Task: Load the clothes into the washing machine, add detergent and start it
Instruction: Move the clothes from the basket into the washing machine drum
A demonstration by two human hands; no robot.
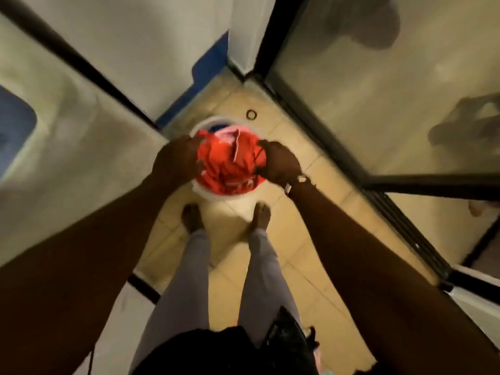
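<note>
Head view looking straight down: both hands are gripping a bundle of red clothes [228, 165] sitting in a white bucket [208, 192] on the tiled floor [292, 147], just ahead of the bare feet. Left hand [177, 158] is clenching the bundle's left edge, right hand [278, 163] its right edge — each grip closed on fabric. Bundle is crumpled, so no clear long axis. White markings are showing on the cloth, but motion blur is making them unreadable. A wristband [295, 182] is sitting on the right wrist. Bucket's sides are mostly hidden under the clothes.
</note>
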